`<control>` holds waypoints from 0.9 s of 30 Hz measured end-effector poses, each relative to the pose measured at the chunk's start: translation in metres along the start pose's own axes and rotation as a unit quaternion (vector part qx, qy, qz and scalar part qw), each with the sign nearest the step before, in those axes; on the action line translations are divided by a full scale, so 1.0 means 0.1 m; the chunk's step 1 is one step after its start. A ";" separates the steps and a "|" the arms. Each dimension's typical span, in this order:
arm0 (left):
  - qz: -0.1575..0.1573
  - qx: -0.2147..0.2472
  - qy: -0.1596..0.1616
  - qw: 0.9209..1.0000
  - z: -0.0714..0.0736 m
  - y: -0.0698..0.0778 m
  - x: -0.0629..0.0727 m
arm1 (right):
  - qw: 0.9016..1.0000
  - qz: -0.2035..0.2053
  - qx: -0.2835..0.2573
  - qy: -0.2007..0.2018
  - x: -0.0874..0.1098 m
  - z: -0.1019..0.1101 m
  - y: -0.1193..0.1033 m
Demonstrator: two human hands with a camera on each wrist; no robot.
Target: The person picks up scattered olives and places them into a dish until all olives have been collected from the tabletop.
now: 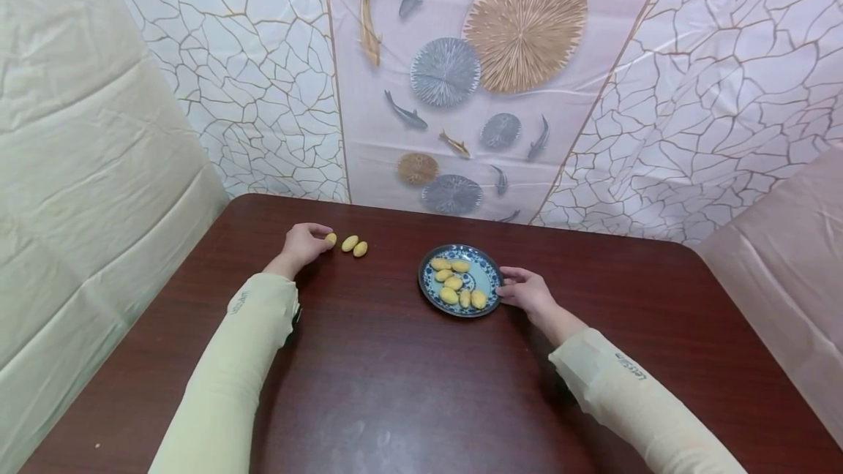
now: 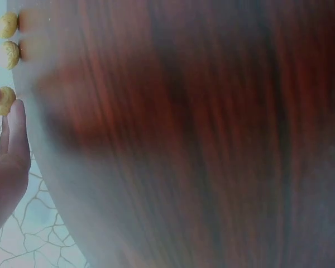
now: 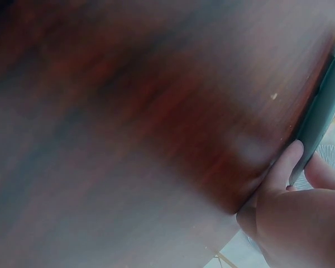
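Observation:
At the far left of the table, my left hand [image 1: 305,246] pinches a yellow peanut [image 2: 5,101] with a wrinkled shell between thumb and finger. Just right of it in the head view lie two more peanuts, one [image 1: 350,243] slightly farther back and the other [image 1: 360,249] nearer. My right hand [image 1: 529,292] grips the right rim of a round blue-and-white patterned plate [image 1: 488,278]. In the right wrist view the thumb [image 3: 287,162] presses on one side of the plate's dark edge, with fingers on the other. Several yellow peanuts [image 1: 449,295] lie on the plate.
The dark reddish-brown table [image 1: 395,371] has rounded far corners. Behind it hangs a patterned cloth [image 1: 276,93] with fish and round motifs. Pale cloth [image 1: 79,167] also drapes along the left side, and more along the right [image 1: 784,262].

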State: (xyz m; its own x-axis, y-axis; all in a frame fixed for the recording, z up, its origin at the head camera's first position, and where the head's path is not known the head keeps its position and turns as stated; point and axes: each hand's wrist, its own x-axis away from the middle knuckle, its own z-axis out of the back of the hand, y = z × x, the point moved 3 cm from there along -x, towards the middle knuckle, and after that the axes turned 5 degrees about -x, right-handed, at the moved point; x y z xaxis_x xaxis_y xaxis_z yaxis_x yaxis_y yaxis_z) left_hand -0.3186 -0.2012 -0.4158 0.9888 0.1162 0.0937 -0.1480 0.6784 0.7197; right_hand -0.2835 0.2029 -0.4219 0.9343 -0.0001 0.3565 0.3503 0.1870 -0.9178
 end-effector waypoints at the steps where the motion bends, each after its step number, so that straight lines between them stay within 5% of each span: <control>1: -0.001 0.002 0.002 1.000 0.00 0.01 0.00 | 1.000 0.001 0.000 0.000 0.00 0.00 0.00; 13: -0.015 0.019 0.024 0.999 0.04 0.07 -0.02 | 1.000 0.004 0.000 -0.008 0.00 -0.01 0.01; 27: -0.038 0.072 0.006 0.997 -0.03 0.31 0.00 | 1.000 -0.009 0.006 0.002 0.01 -0.02 -0.02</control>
State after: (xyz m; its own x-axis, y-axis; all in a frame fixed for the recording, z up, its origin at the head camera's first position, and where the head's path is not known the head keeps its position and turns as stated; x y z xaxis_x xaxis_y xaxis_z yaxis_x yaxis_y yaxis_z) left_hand -0.3234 -0.1784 -0.3957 0.9965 0.0786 0.0276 -0.0679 0.5748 0.8155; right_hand -0.2826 0.2004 -0.4204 0.9277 -0.0072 0.3732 0.3671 0.1984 -0.9088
